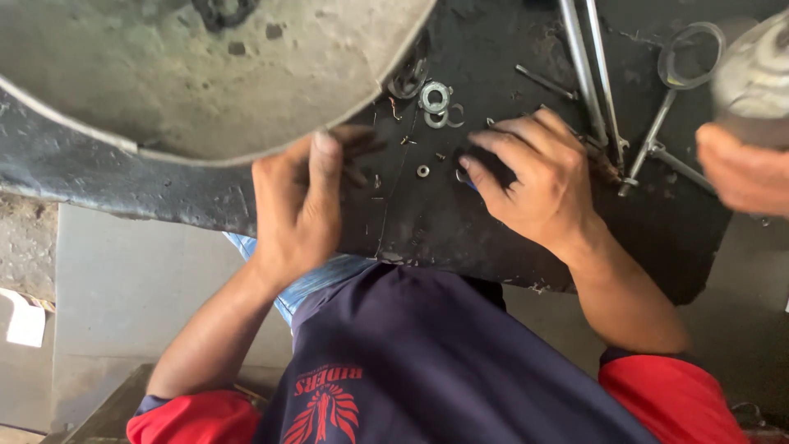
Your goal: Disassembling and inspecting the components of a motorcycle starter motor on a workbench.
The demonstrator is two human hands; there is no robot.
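My left hand (300, 201) rests on the black, greasy work surface (436, 222), thumb against the rim of a big grey metal pan (205, 74), fingers spread and holding nothing. My right hand (542, 177) lies flat on the same surface with fingertips down among small loose parts; a bit of blue shows under its fingers, and I cannot tell what it is. Between the hands lie a small washer (422, 171), tiny screws, and a larger silver washer (435, 97) with clips beside it.
Two long metal rods (588, 66) and a ring-handled tool (670, 107) lie at the upper right. Another person's hand (744, 173) holds a grey round part (760, 70) at the right edge. Concrete floor lies below the surface.
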